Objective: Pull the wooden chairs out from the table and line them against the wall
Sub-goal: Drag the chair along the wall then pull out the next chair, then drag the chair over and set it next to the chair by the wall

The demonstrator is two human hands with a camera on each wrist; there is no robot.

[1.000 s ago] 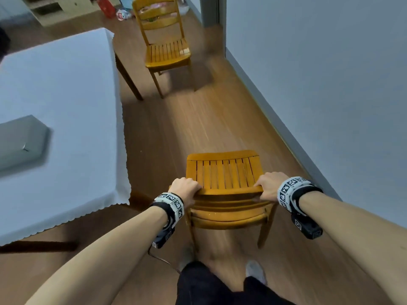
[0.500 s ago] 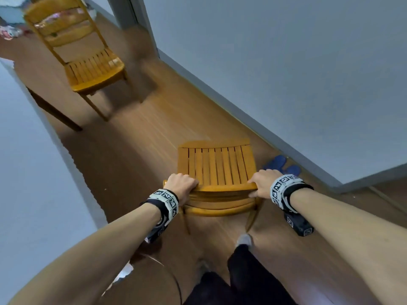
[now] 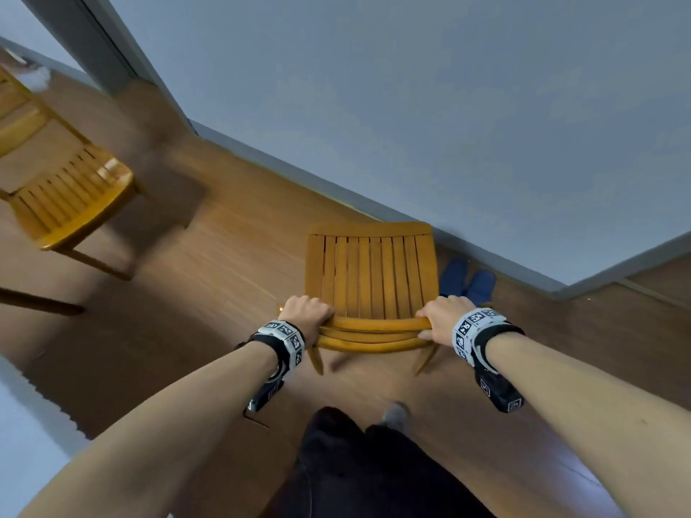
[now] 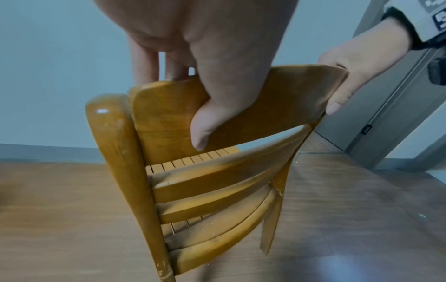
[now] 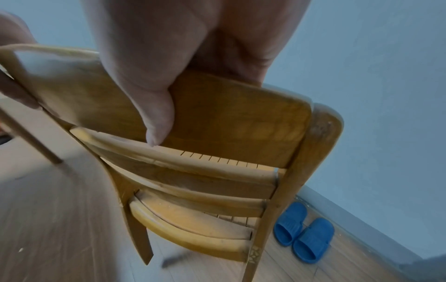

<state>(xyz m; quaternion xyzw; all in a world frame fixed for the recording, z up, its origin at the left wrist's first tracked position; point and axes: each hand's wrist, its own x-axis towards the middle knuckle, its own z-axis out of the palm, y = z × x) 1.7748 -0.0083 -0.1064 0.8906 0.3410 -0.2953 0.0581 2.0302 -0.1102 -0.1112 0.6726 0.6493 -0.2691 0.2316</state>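
Note:
A wooden slatted chair [image 3: 372, 278] stands in front of me, its seat front close to the grey wall [image 3: 411, 106]. My left hand [image 3: 306, 312] grips the left end of its top back rail [image 4: 241, 106], thumb on the rear face. My right hand [image 3: 443, 315] grips the right end of the same rail [image 5: 229, 114], thumb likewise behind. A second wooden chair [image 3: 67, 196] stands further left along the floor, away from the wall.
A pair of blue slippers [image 5: 303, 240] lies by the skirting just right of the held chair [image 3: 467, 282]. A dark table leg [image 3: 41, 304] and white tablecloth edge [image 3: 22, 424] are at my left. A door frame [image 3: 93, 43] rises at the back left.
I have turned right with the chair and carried it toward the wall; its seat front now nearly reaches the skirting. The table and second chair have slid to the left of view.

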